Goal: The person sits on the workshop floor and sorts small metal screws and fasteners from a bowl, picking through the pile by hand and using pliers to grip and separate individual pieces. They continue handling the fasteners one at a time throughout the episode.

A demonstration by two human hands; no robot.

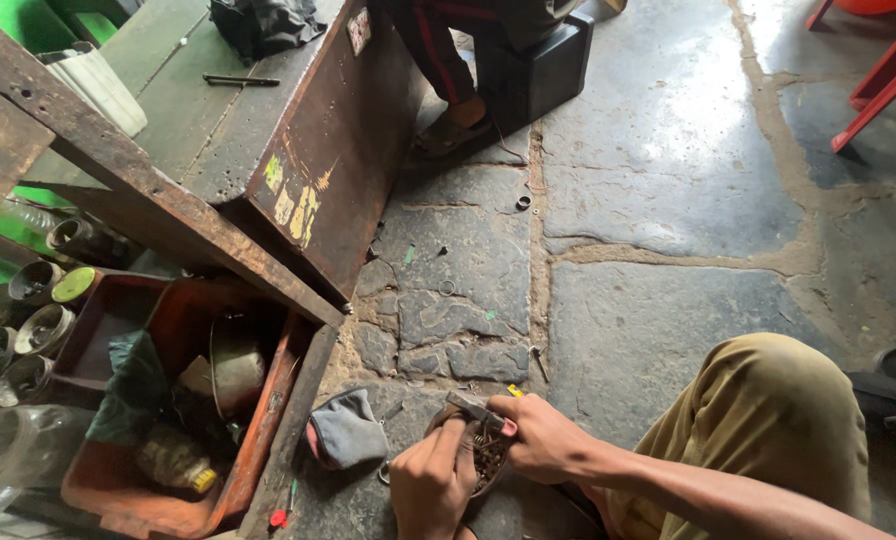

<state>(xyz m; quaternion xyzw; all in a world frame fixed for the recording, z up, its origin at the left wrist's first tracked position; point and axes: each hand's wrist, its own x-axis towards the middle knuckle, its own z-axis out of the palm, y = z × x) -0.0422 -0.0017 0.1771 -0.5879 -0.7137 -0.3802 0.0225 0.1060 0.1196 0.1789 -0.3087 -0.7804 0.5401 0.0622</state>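
A: In the head view, where do the person's hands sit?

B: Low in the frame, over the stone floor (pixel 668 180). The left hand (pixel 430 482) curls around the near rim of a small round dish (pixel 486 462) full of dark little metal parts, its grip closed on that dish. The right hand (pixel 540 436) comes in from the right, fingers pinched shut on a small grey metal piece (pixel 471 406) held just above the dish.

A: So the dish is on the floor?

B: It sits low between the two hands, just in front of the person's knee (pixel 768 410) in olive trousers; whether it rests on the floor or is lifted, one cannot tell.

A: What lies beside it?

B: A grey rag (pixel 348 430) just to the left, on the floor. Past that stands an orange crate (pixel 268 410) holding a dark cloth, a jar and a metal can. Further left is a row of round metal tins (pixel 28 320).

A: And above?

B: A worn wooden bench (pixel 308 170) with peeling yellow paint on its side; a thin dark tool (pixel 240 80) lies on its tabletop. Beyond it, another person's sandalled foot (pixel 453 130) rests on the floor beside a black box (pixel 538 70). Red furniture legs (pixel 883 75) show at the upper right.
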